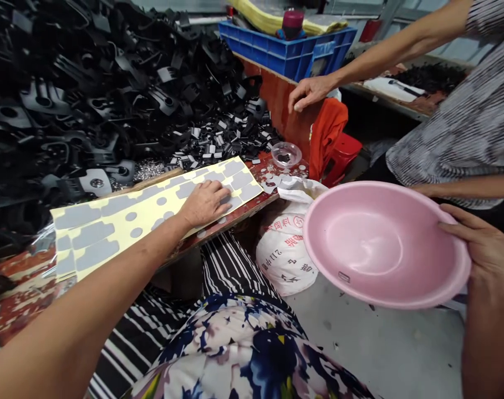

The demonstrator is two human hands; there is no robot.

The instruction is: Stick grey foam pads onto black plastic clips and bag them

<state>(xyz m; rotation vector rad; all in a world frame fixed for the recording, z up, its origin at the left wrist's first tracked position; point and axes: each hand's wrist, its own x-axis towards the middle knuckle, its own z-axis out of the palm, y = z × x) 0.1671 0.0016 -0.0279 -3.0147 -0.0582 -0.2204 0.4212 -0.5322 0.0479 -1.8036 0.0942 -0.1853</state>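
My left hand [204, 203] lies on a yellow backing sheet [122, 219] of grey adhesive pads at the table's near edge, fingers curled down onto the pads. My right hand [472, 244] grips the rim of an empty pink plastic basin [376, 238], held tilted over the floor. Whether the left fingers pinch a pad is hidden.
A large heap of black plastic parts [89, 83] covers the table. A small clear bowl [285, 153] sits at its right end. Another person's hand [308, 91] rests on the table edge below a blue crate [289, 50]. A white sack [283, 244] and red stool [343, 152] stand on the floor.
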